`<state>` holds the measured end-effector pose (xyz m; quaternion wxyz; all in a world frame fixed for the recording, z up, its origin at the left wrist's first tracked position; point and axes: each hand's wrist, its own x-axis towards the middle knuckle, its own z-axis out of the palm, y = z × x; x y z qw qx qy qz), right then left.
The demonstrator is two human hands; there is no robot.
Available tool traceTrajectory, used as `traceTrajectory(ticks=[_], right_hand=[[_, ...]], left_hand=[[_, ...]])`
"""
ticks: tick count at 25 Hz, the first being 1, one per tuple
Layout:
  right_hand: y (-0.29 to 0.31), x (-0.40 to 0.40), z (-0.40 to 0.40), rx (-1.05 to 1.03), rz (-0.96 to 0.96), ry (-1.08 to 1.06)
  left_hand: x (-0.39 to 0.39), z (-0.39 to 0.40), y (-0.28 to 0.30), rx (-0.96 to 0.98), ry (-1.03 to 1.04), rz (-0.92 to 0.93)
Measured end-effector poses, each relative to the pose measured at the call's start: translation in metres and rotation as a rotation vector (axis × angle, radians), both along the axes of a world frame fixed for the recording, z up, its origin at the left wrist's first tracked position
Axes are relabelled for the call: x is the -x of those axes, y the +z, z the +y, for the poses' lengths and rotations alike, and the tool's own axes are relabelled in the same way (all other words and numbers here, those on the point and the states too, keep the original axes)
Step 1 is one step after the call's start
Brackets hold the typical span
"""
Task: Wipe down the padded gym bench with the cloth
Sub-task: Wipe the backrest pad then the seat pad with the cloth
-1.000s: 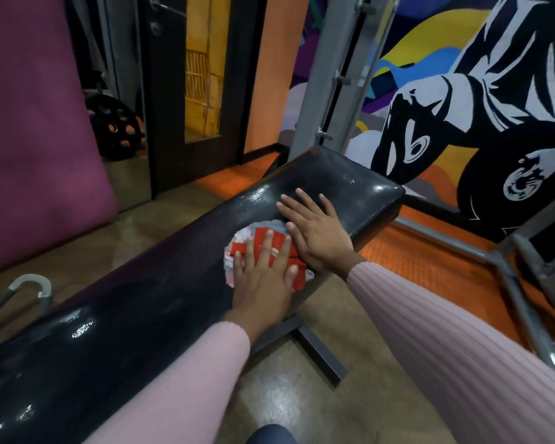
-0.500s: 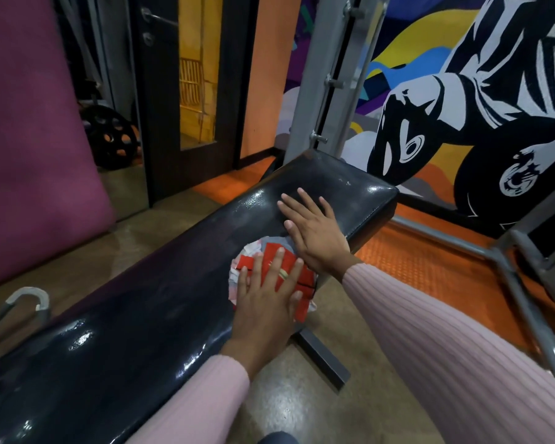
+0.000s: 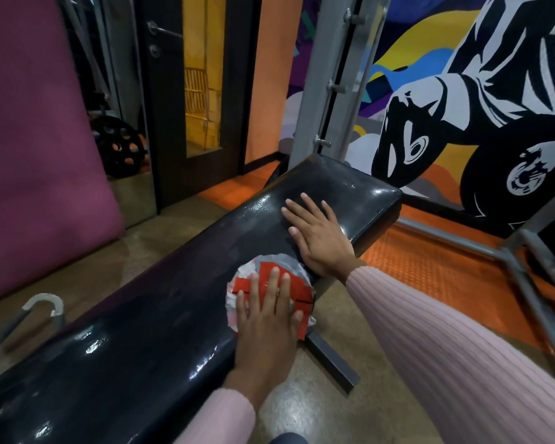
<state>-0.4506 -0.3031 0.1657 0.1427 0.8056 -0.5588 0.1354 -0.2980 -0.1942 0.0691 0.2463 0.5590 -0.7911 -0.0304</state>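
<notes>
A long black padded bench (image 3: 161,318) runs from the lower left to the upper middle, its surface glossy. A red, white and grey cloth (image 3: 285,274) lies bunched on the bench's right edge. My left hand (image 3: 266,318) presses flat on the cloth with straight fingers. Just beyond it, my right hand (image 3: 318,235) rests flat on the bare pad near the far end, fingers straight and spread. Both arms wear pink ribbed sleeves.
The bench's metal foot (image 3: 330,360) sticks out on the floor under my left hand. A grey rack upright (image 3: 327,78) stands behind the bench's far end. A grey frame tube (image 3: 526,283) lies at right, a purple mat (image 3: 36,149) leans at left, with a curved metal handle (image 3: 42,306) below it.
My left hand has slid the cloth back along the bench toward me and to its right edge. My right hand has stayed flat near the far end.
</notes>
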Motion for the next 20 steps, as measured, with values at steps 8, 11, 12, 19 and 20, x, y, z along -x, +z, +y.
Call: traceTrajectory(ticks=[8, 11, 12, 19, 20], right_hand=[[-0.002, 0.001, -0.002, 0.024, 0.018, -0.006], [-0.002, -0.001, -0.001, 0.023, 0.032, 0.003], [-0.002, -0.001, 0.000, 0.015, 0.030, 0.000], [0.000, -0.001, 0.002, 0.003, 0.040, -0.011], [0.000, -0.001, 0.001, 0.002, 0.041, -0.006]], left_hand=[[-0.014, -0.019, 0.016, -0.146, 0.145, 0.154], [-0.001, 0.006, 0.001, -0.100, 0.070, 0.041], [0.005, 0.007, 0.001, -0.102, 0.041, 0.011], [-0.014, -0.043, 0.032, -0.219, 0.099, 0.165], [-0.020, -0.039, 0.026, -0.207, 0.134, 0.161]])
